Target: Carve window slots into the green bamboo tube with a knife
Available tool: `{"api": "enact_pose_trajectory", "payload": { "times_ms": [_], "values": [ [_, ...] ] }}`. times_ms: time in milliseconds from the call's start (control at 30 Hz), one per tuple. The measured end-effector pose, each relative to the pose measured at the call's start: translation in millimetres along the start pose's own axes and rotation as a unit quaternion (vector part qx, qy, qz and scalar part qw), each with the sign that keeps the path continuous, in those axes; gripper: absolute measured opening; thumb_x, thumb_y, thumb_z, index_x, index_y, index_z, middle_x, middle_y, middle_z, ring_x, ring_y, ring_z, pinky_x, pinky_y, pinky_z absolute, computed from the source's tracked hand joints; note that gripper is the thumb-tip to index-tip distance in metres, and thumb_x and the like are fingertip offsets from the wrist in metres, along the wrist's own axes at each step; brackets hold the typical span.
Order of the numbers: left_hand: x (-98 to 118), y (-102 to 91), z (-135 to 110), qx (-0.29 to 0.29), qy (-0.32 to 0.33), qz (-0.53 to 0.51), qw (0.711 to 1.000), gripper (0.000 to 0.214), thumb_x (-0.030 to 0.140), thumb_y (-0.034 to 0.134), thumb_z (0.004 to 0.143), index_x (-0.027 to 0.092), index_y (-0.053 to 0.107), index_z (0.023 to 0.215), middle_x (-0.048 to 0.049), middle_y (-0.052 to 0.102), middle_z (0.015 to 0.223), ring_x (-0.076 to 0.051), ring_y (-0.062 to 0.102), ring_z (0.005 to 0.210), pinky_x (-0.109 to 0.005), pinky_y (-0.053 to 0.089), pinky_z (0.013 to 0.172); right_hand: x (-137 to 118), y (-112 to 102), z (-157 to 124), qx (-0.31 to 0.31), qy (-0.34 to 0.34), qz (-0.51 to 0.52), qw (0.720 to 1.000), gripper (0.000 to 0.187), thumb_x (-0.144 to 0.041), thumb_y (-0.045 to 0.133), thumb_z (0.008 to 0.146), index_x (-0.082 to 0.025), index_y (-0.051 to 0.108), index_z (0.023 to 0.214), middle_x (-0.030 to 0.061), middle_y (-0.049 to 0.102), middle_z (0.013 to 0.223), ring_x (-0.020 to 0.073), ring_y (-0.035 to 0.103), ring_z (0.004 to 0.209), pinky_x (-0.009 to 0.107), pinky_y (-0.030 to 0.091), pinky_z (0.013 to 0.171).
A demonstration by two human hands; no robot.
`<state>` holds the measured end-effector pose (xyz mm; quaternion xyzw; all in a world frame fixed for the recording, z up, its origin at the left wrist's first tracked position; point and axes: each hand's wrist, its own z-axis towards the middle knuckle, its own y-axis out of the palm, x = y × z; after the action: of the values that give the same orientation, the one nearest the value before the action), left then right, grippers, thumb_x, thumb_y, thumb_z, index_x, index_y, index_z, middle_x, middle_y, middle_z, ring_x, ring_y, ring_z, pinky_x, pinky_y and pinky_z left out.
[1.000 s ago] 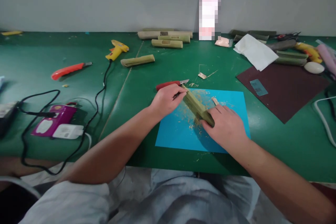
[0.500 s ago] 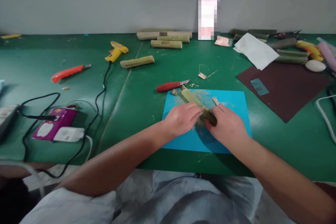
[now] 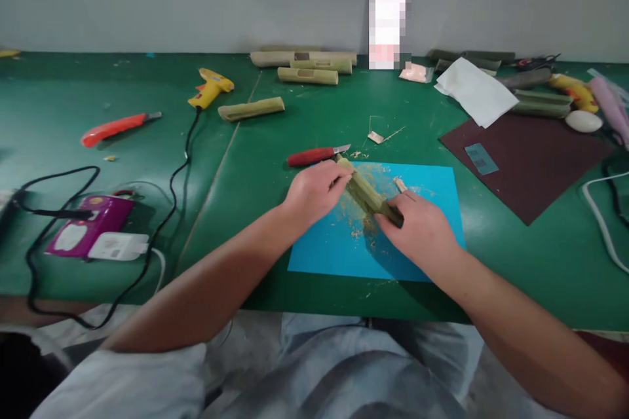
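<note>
"Our right fingers [image 3: 407, 201] were wrapped round the near end of the bamboo tube [image 3: 366, 190]; and our left fingers [image 3: 343, 173]?"

"Bunched at its far end, tips together on the upper edge. Whether they pinched something small there, we couldn't tell."

"So where did the tube lie from each hand?"

"Between them, over the blue sheet [image 3: 319, 255], among pale shavings [image 3: 356, 234]. Its long axis ran aslant, from far left to near right, so from our left fingertips it stretched toward us and to the right, straight to our right hand [image 3: 426, 228]."

"Which hand was nearer?"

"Neither; both touched it. Our left hand [image 3: 312, 190] sat by the far end, just beside the red-handled knife [image 3: 310, 156], and our right hand had the near end, whose dark tip was in sight."

"And the relation that counted most?"

"That slant, we judged: the bare stretch of bamboo lay on a line between our two hands."
</note>
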<state>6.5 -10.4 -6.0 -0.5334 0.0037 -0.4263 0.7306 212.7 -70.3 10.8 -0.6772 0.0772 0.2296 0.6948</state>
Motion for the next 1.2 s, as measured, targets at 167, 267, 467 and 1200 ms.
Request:
{"api": "enact_pose_trajectory", "payload": {
  "times_ms": [167, 267, 467, 1200],
  "values": [
    [2.5, 3.1, -1.2, -0.084, 0.06, -0.018, 0.995, 0.024, 0.025, 0.05, 0.099, 0.017, 0.071, 0.105, -0.0063, 0.074, 0.093, -0.018, 0.07, 0.085, -0.028, 0.053, 0.073, 1.1, -0.3, 0.0, -0.007, -0.001, -0.015, 1.0, 0.019, -0.035, 0.056, 0.089, -0.019, 0.063, 0.081, 0.0079, 0.065, 0.085, 0.0224, 0.062, 0.082, 0.033, 0.043, 0.068],
    [2.0, 4.6, 0.0, -0.029, 0.029, -0.026, 0.999, 0.021, 0.025, 0.052, 0.097, 0.017, 0.071, 0.101, -0.0071, 0.075, 0.097, -0.019, 0.07, 0.088, -0.029, 0.054, 0.078, 1.7, 1.0, 0.0, 0.004, -0.002, -0.005, 1.0, 0.02, -0.036, 0.056, 0.089, -0.019, 0.063, 0.082, 0.0078, 0.066, 0.088, 0.0224, 0.062, 0.084, 0.033, 0.043, 0.069],
    [-1.7, 3.0, -1.1, -0.09, 0.056, -0.027, 0.994, 0.024, 0.027, 0.048, 0.099, 0.021, 0.07, 0.106, -0.0048, 0.074, 0.091, -0.018, 0.07, 0.084, -0.03, 0.054, 0.073, 0.8, 0.0, -0.1, -0.008, -0.007, -0.009, 1.0, 0.018, -0.035, 0.056, 0.088, -0.019, 0.063, 0.082, 0.0079, 0.065, 0.086, 0.0228, 0.061, 0.082, 0.034, 0.043, 0.068],
    [-7.7, 1.9, 1.4, -0.032, 0.02, 0.012, 0.999, 0.025, 0.027, 0.048, 0.099, 0.017, 0.07, 0.103, -0.0077, 0.073, 0.096, -0.019, 0.069, 0.089, -0.032, 0.056, 0.081, 3.4, -1.6, 0.8, -0.011, -0.001, 0.008, 1.0, 0.02, -0.036, 0.054, 0.09, -0.021, 0.061, 0.079, 0.0069, 0.066, 0.086, 0.0215, 0.061, 0.08, 0.034, 0.041, 0.065]
  ]
}}
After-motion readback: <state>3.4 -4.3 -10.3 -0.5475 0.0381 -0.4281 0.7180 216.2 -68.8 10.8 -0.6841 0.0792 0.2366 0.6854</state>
